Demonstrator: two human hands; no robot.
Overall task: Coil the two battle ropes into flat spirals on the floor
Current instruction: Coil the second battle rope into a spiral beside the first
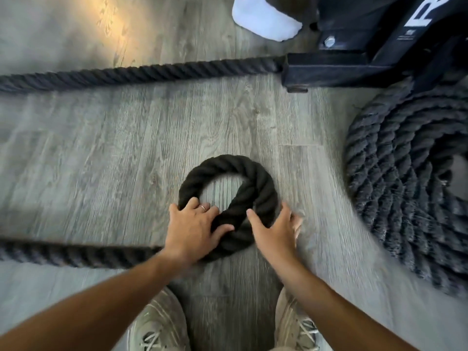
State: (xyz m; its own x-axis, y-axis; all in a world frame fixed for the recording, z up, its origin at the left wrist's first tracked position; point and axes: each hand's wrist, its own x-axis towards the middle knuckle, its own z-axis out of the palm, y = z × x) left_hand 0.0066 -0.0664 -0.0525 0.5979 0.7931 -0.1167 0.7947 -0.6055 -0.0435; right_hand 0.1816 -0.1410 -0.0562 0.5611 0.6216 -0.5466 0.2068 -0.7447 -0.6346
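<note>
A thick black battle rope forms a small ring (228,165) on the grey wood floor in front of me, its end curling inward across the middle. My left hand (195,229) lies flat on the ring's near-left side, fingers spread, pressing the rope down. My right hand (276,231) rests against the ring's near-right edge with fingers apart. The rope's loose length (76,253) trails off to the left from under my left hand. At the right lies a large flat spiral (405,193) of the same kind of rope, several turns wide.
A straight rope stretch (141,72) crosses the floor farther back to a black metal rack base (354,64). Another person's white-socked foot (263,19) stands beside the rack. My two beige shoes (162,325) are just behind the ring.
</note>
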